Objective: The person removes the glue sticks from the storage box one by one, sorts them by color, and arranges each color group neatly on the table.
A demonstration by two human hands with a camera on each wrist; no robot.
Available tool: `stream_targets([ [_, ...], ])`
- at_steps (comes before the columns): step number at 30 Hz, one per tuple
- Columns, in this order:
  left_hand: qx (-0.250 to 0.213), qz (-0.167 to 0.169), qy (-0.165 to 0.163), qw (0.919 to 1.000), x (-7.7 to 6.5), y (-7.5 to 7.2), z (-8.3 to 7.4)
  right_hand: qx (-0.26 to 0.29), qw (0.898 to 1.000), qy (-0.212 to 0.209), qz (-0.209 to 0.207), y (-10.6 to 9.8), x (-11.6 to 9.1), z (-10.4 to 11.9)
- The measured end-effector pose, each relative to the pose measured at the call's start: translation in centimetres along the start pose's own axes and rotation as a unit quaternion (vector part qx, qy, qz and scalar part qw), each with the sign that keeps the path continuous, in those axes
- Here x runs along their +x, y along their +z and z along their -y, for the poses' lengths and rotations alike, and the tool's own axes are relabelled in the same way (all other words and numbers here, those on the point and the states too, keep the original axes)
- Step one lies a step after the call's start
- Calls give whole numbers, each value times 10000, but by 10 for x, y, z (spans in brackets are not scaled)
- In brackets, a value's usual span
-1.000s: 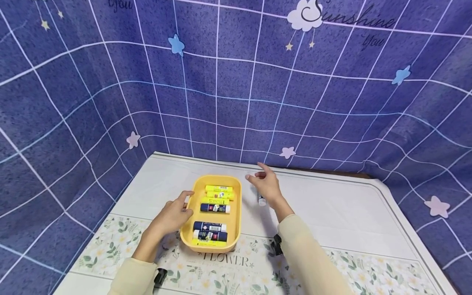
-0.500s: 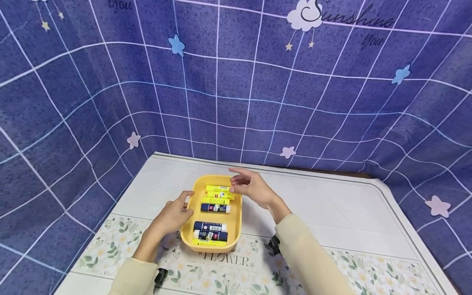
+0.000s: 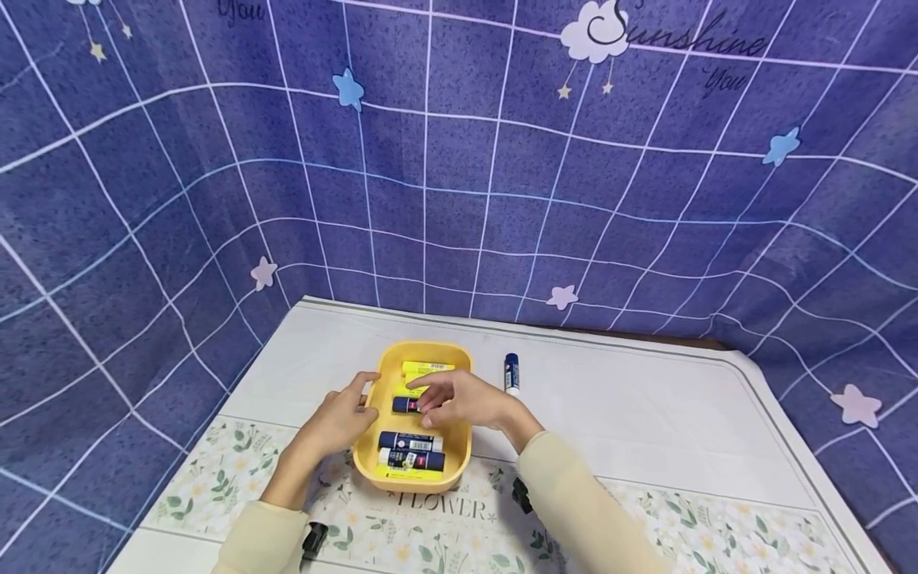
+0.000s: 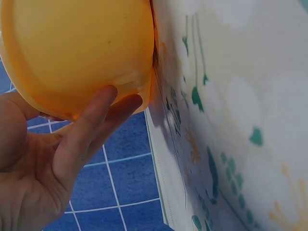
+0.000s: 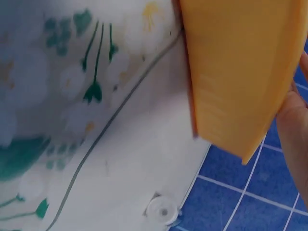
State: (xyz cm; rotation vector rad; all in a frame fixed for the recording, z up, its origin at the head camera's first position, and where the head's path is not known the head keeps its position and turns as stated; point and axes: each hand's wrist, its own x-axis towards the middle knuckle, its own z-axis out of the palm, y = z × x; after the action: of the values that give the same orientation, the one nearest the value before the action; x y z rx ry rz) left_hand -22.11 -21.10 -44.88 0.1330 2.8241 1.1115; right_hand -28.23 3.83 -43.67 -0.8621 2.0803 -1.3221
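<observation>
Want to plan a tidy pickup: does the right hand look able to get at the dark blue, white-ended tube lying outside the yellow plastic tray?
Probably yes: the right hand, over the tray, has just its rim to clear; the tube lies uncovered on the white tablecloth.

On the tabletop (image 3: pixel 645 430), nearer its left edge, is the tray (image 3: pixel 456 454), with glue sticks (image 3: pixel 412 460) lying across its far and near halves. Right of the tray, toward the tabletop's far edge, lies a lone stick (image 3: pixel 511 373). The left hand (image 3: pixel 340 418) is at the tray's left rim, the right hand (image 3: pixel 466 400) above its right half. Behind the far edge hangs a curtain (image 3: pixel 459 215).
</observation>
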Motion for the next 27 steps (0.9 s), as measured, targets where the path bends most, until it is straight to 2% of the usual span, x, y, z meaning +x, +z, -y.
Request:
stream_targets([
  [7, 77, -1, 37, 10000, 0, 0, 1, -336, 9985, 293, 320, 18, 13, 3],
  [11, 45, 37, 80, 10000, 2, 0, 1, -926, 9941, 404, 381, 25, 19, 5],
  [14, 23, 37, 64, 10000, 3, 1, 0, -1465, 9871, 501, 411, 30, 22, 4],
  [18, 88, 33, 89, 9999, 4, 2, -1, -1853, 9793, 676, 456, 35, 24, 2],
  [23, 141, 22, 108, 9998, 5, 1, -3, -2085, 9752, 580, 457, 37, 28, 1],
  [27, 137, -7, 115, 9998, 5, 0, -3, -2066, 9759, 532, 455, 37, 31, 0],
])
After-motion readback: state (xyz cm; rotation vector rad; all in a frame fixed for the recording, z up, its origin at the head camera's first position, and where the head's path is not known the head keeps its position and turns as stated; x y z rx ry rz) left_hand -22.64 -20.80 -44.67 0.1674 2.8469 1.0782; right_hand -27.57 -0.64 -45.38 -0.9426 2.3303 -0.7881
